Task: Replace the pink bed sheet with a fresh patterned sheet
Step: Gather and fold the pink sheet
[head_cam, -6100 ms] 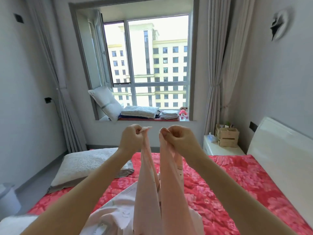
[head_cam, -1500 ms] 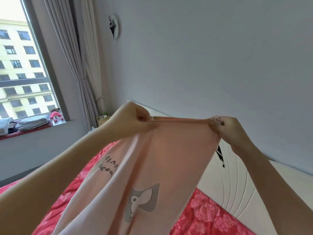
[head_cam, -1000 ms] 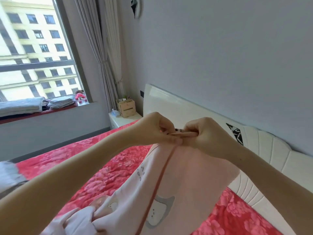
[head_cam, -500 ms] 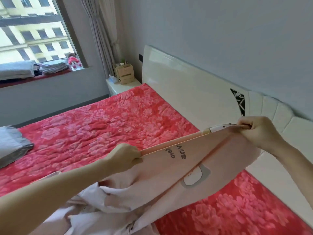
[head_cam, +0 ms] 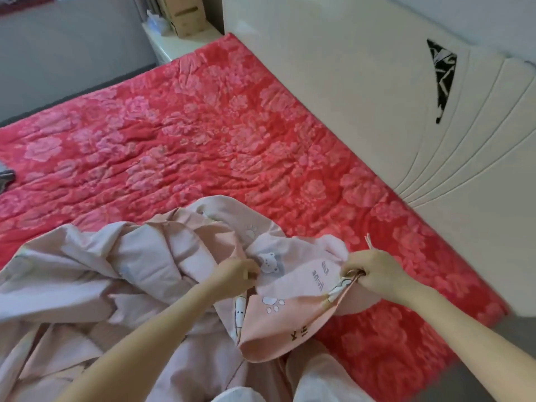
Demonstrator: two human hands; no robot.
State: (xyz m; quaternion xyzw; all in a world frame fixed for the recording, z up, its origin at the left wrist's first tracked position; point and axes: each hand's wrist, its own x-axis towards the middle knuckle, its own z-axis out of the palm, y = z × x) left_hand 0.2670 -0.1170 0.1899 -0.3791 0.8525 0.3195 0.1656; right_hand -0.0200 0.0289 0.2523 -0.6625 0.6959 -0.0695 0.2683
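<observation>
Two hands, left hand [head_cam: 237, 275] and right hand [head_cam: 374, 274], each grip pinching the hem of the pale pink printed sheet [head_cam: 145, 256], heaped on the red floral bed [head_cam: 203, 134] beside the headboard [head_cam: 362, 97]; spreading and tucking look still left.

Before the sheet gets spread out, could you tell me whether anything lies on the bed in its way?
The left hand and right hand hold the patterned sheet. The red floral bed surface up to the headboard shows nothing on it except a grey item at the left edge.
</observation>
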